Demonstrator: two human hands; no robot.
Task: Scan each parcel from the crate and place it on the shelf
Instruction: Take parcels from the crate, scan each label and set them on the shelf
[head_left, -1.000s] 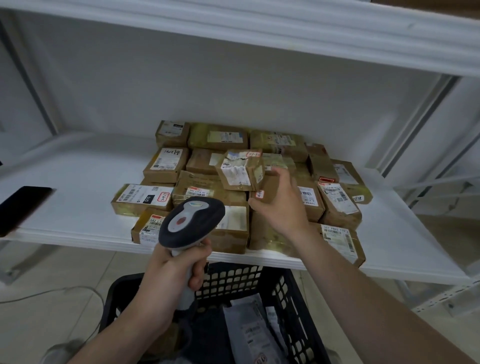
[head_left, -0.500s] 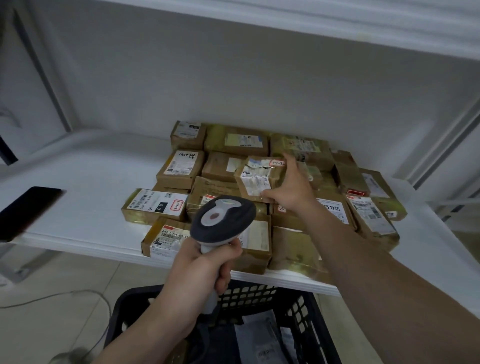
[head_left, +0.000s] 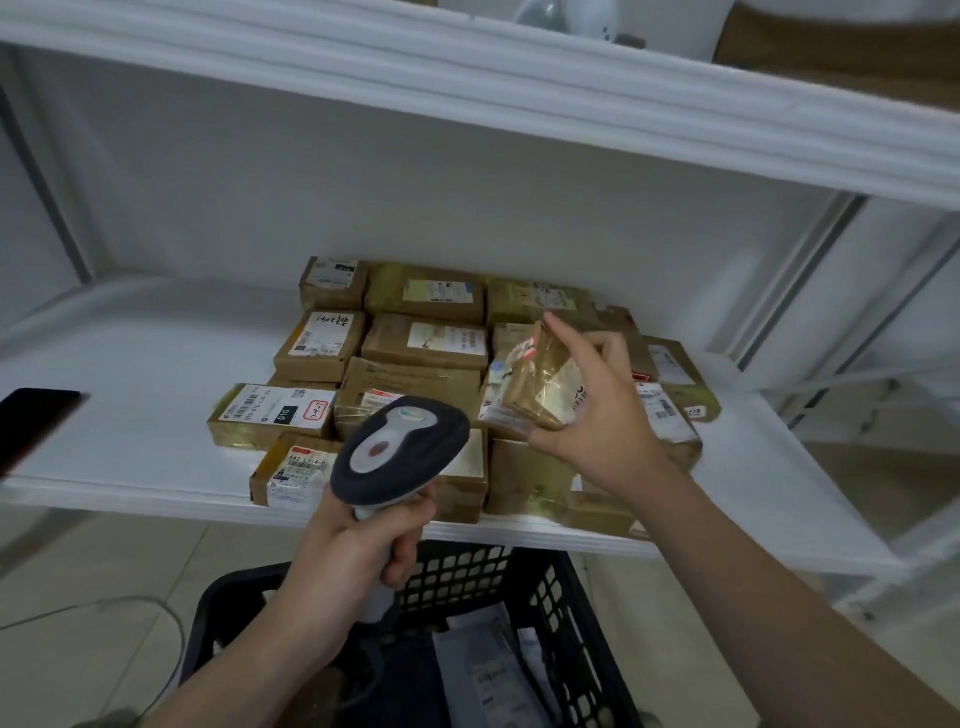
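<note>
Placing looks like my step: my right hand (head_left: 597, 421) holds a small parcel (head_left: 535, 387) tilted over the pile (head_left: 426, 340) on the shelf (head_left: 156, 353), my left hand (head_left: 358, 556) grips the scanner (head_left: 400, 447), and next I should lay it flat.

I face a white shelving unit (head_left: 156, 364) with 2 boards in view, the upper board (head_left: 519, 104) close overhead. Behind it is a plain white wall (head_left: 467, 197). A grey upright (head_left: 810, 270) runs at the far right. Near left, pale floor tiles (head_left: 93, 561) carry a thin cable (head_left: 119, 598). The light is soft and even.
</note>
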